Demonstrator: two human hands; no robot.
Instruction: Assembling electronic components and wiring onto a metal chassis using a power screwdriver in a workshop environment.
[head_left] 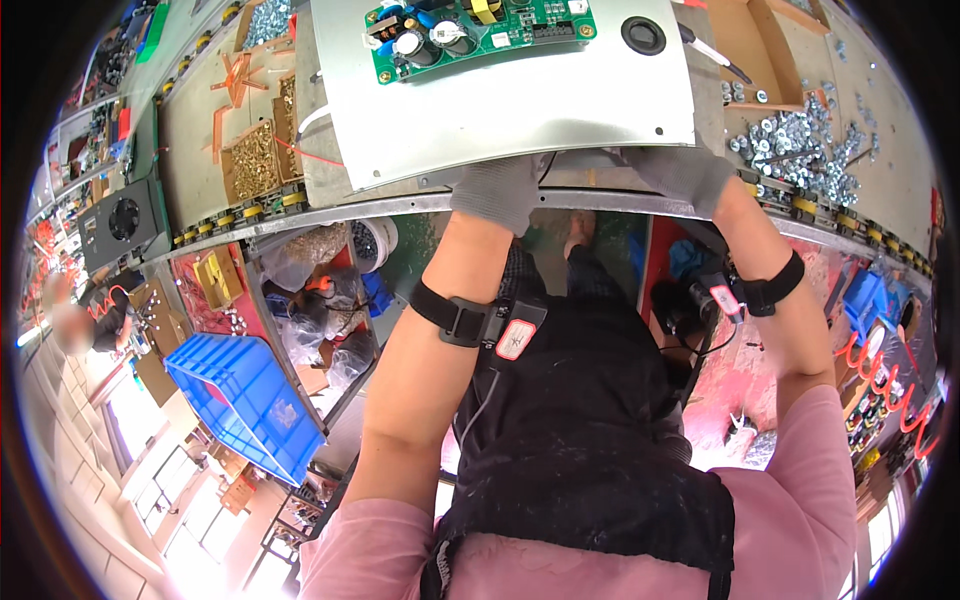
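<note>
A silvery metal panel (pixel 500 105) lies in front of me on the workbench, its near edge slightly curved. On its far part sits a green circuit board (pixel 480 35) with capacitors and coils, and a round black grommet (pixel 643 36) is set to the right of it. My left hand (pixel 497 190), in a grey glove, reaches under the panel's near edge. My right hand (pixel 685 178), gloved alike, is at the near right corner, partly beneath the panel. The fingers of both hands are hidden by the panel, so their grip does not show. A thin black wire (pixel 546 168) hangs between the hands.
Right of the panel lie loose bolts (pixel 790 150) beside a cardboard tray (pixel 755 50). Brass screws (pixel 254 165) fill a box on the left, near orange brackets (pixel 236 82). Rollers (pixel 250 212) line the bench edge. A blue crate (pixel 245 395) stands lower left; another person (pixel 105 310) is far left.
</note>
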